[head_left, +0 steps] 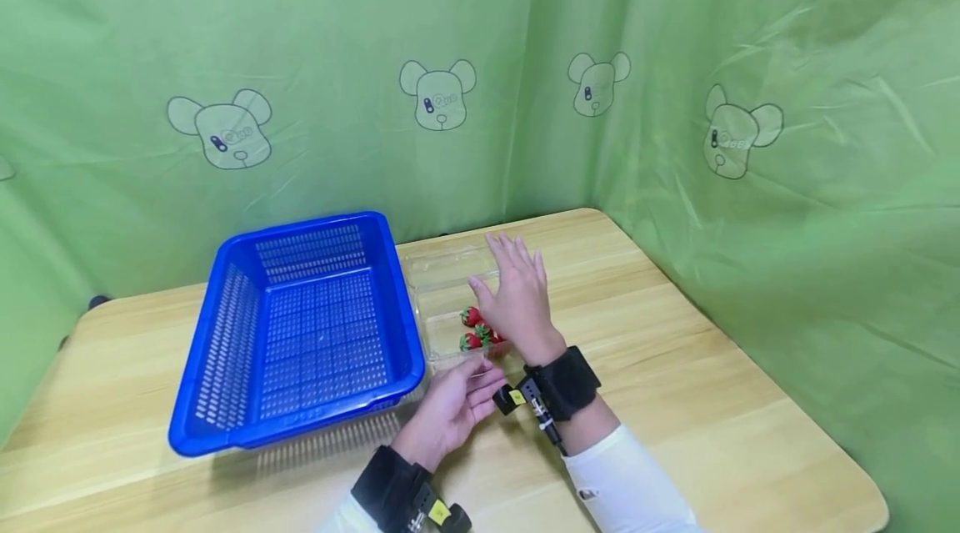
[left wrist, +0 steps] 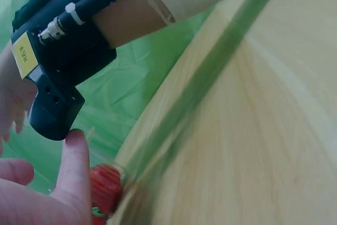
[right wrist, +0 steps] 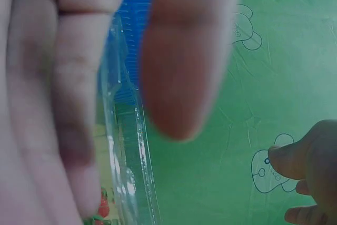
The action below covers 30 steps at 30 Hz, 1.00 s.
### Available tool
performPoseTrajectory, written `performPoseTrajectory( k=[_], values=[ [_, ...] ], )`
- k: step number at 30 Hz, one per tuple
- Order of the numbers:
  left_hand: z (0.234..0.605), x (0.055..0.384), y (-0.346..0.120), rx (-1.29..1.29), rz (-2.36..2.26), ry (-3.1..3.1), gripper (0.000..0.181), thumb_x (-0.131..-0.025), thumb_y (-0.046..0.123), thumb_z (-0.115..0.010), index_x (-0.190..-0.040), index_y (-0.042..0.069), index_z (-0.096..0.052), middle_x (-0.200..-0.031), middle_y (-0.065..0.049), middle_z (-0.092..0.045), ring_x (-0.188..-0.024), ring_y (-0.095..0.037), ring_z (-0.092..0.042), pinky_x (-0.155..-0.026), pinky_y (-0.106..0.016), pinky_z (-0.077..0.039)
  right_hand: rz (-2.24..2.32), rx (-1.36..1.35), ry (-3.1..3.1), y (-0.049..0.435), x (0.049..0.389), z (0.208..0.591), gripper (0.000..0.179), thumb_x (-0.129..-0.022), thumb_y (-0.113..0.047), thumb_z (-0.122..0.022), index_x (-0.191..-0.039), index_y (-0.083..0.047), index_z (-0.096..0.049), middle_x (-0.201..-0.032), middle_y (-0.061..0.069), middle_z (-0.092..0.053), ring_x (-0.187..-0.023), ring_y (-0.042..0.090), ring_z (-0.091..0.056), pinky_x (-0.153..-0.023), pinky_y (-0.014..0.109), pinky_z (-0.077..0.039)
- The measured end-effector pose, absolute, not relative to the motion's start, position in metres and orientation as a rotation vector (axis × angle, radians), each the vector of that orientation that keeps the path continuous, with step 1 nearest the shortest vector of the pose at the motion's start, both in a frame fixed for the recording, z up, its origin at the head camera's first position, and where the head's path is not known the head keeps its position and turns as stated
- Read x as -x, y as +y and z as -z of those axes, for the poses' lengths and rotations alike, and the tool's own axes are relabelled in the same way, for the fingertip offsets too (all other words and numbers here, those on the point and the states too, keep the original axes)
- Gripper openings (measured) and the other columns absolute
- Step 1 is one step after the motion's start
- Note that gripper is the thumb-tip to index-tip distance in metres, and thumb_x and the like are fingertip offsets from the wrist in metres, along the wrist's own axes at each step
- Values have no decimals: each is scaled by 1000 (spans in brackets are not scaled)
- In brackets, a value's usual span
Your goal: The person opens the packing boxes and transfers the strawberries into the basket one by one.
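A clear plastic box (head_left: 444, 323) lies on the table with its lid (head_left: 450, 268) folded back toward the curtain. Several red strawberries (head_left: 471, 341) with green leaves are grouped at the box's right side. My right hand (head_left: 517, 299) is over that side, fingers spread and pointing away, holding nothing that I can see. Beside the near edge of the box is my left hand (head_left: 453, 399), palm partly up, fingers loosely extended. In the left wrist view, red strawberries (left wrist: 105, 185) show just past a left finger. Whether either hand touches the box is unclear.
A large blue plastic basket (head_left: 408, 349) with slotted walls stands immediately left of the box. Green curtains (head_left: 337, 32) printed with bear heads enclose the wooden table (head_left: 675, 399) at the back and sides.
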<state>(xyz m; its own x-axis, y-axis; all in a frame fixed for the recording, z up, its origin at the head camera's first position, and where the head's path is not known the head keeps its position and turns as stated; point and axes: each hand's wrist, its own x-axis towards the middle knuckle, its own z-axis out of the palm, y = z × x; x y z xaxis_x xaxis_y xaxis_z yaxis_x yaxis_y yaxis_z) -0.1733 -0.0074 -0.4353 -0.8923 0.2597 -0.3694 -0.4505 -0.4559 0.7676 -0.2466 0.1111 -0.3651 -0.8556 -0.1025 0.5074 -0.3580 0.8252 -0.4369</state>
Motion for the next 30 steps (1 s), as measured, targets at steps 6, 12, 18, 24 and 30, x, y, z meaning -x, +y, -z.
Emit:
performPoseTrajectory(
  k=[6,12,18,24,30],
  values=[
    [433,174,-10,260,-2435,1336,36,-101,18,-48,-125,-9,-45,-131,-30,-52,-118,-37,-56,-94,-40,-51,-763,-303,-2563,118,249,366,66,-88,-26,-71,-143,-4,-44,-147,23,-41,-136,41,-34,-114,59,-13],
    [422,163,-15,176,-2349,1449,41,-99,17,-52,-127,-12,-45,-127,-31,-55,-111,-37,-60,-90,-41,-53,-797,-284,-2632,123,252,371,67,-90,-29,-69,-146,-5,-41,-149,22,-38,-138,37,-32,-115,57,-12],
    [371,139,-31,-197,-2121,2009,40,-96,22,-60,-128,-1,-54,-120,-15,-63,-107,-28,-61,-90,-38,-54,-811,-251,-2699,129,254,372,68,-90,-28,-69,-146,-5,-40,-149,23,-36,-139,36,-31,-115,58,-13],
    [322,127,-92,-336,-1763,2790,46,-94,31,-64,-133,8,-54,-130,-12,-60,-117,-26,-57,-97,-41,-49,-838,-286,-2763,127,254,373,67,-90,-28,-68,-147,-7,-40,-148,21,-39,-135,38,-36,-113,56,-23],
    [302,120,-171,-132,-1208,3103,67,-96,48,-54,-145,5,-39,-140,-24,-48,-123,-43,-49,-98,-58,-43,-808,-287,-2854,125,251,371,58,-90,-27,-69,-140,-4,-50,-137,20,-52,-122,36,-51,-100,48,-44]
  ],
)
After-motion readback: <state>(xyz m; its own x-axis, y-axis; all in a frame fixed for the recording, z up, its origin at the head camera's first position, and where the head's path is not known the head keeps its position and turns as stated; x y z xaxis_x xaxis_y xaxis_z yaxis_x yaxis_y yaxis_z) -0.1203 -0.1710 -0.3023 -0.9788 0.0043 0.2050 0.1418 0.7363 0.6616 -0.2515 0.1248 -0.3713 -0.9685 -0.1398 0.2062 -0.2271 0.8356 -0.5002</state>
